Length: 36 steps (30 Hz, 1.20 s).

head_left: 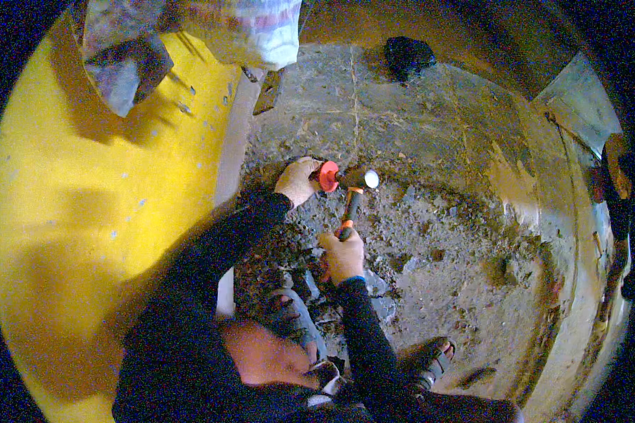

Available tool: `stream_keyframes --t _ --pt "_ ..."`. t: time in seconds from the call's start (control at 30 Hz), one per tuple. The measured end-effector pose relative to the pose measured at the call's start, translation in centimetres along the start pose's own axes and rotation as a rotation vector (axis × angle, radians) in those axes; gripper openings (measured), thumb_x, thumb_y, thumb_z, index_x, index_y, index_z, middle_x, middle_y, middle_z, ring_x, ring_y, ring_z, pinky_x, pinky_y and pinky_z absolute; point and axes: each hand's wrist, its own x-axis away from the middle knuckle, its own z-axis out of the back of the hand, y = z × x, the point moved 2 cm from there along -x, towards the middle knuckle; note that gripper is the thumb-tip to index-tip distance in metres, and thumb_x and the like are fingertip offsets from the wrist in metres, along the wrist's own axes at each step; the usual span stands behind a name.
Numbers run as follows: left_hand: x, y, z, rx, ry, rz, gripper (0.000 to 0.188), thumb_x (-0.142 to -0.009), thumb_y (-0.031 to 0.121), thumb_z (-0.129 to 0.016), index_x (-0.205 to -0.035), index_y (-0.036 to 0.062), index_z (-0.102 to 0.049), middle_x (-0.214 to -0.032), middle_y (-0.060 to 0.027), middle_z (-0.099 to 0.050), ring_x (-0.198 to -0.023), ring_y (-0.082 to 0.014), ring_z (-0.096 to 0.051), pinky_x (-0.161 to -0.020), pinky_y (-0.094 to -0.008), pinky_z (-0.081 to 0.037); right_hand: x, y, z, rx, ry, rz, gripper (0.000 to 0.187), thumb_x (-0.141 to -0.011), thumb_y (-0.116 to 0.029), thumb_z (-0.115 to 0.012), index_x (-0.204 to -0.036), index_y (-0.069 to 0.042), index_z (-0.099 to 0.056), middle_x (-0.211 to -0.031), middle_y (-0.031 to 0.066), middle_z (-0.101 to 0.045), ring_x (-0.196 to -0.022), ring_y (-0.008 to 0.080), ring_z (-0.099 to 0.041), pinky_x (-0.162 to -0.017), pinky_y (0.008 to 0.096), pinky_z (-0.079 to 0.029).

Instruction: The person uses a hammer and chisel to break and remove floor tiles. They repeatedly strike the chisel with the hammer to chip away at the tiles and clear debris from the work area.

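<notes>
My left hand (pixel 300 182) is closed round a chisel, behind its round red hand guard (pixel 328 176); the hand and guard hide the rest of the tool. In my right hand (pixel 344 257) is a hammer (pixel 353 206) with a black and orange handle. Its head, with a pale shiny face, is right beside the chisel's guard, and I cannot tell whether they touch. Both hands are over broken rubble (pixel 430 233) next to the yellow wall.
A yellow wall (pixel 63 190) rises along my left. Cloth sacks (pixel 240 28) hang at its far end. A black bundle (pixel 409 58) lies on the tiled floor (pixel 310 95) ahead. My sandalled foot (pixel 437 363) stands on the rubble's near side.
</notes>
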Motion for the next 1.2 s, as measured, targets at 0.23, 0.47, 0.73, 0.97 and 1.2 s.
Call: stream_keyframes --t 0.23,0.47,0.73,0.97,1.2 --pt "0.0 -0.2 -0.4 -0.015 -0.015 0.065 0.029 -0.08 0.02 -0.075 -0.105 0.0064 -0.072 -0.101 -0.0188 -0.068 -0.099 -0.0418 -0.065 -0.088 -0.0475 -0.053 0.9 -3.2 6.6 -0.236 0.158 0.043 0.024 -0.088 -0.024 -0.073 -0.083 -0.009 -0.055 -0.067 0.0013 -0.055 -0.049 0.0145 -0.052 -0.043 0.0324 -0.043" --pt "-0.1 -1.1 -0.7 0.027 -0.016 0.05 0.032 -0.079 0.018 -0.075 -0.109 0.0065 -0.073 -0.107 -0.0187 -0.069 -0.104 -0.0394 -0.066 -0.089 -0.0455 -0.053 4.0 -13.6 11.3 -0.419 0.571 0.606 0.017 -0.091 -0.018 -0.072 -0.086 -0.009 -0.057 -0.07 0.0026 -0.057 -0.053 0.0141 -0.053 -0.047 0.0313 -0.044" --pt "0.1 -0.4 -0.4 -0.035 -0.038 0.086 0.031 -0.076 0.009 -0.075 -0.107 0.0063 -0.072 -0.104 -0.0167 -0.07 -0.105 -0.0381 -0.066 -0.092 -0.0442 -0.053 -0.6 0.6 0.3 0.056 0.0 -0.059 0.024 -0.082 -0.017 -0.081 -0.087 -0.009 -0.058 -0.071 0.0021 -0.06 -0.05 0.0144 -0.054 -0.045 0.0311 -0.045" --pt "0.4 0.2 -0.3 -0.09 0.004 0.033 0.034 -0.076 0.018 -0.077 -0.108 0.0076 -0.072 -0.106 -0.0168 -0.067 -0.105 -0.0389 -0.065 -0.091 -0.0462 -0.053 1.8 -3.0 4.6 -0.162 0.137 0.012 0.021 -0.088 -0.026 -0.073 -0.086 -0.01 -0.06 -0.067 0.0004 -0.055 -0.048 0.0144 -0.052 -0.044 0.0309 -0.042" --pt "-0.4 -1.1 -0.1 -0.106 -0.135 0.088 0.039 -0.076 0.02 -0.077 -0.111 0.0049 -0.072 -0.111 -0.0193 -0.068 -0.107 -0.0402 -0.065 -0.091 -0.0456 -0.053 3.0 -12.3 12.7 -0.45 0.547 0.581 0.031 -0.093 -0.039 -0.069 -0.08 -0.014 -0.057 -0.073 -0.0002 -0.055 -0.061 0.0118 -0.051 -0.056 0.0293 -0.041"
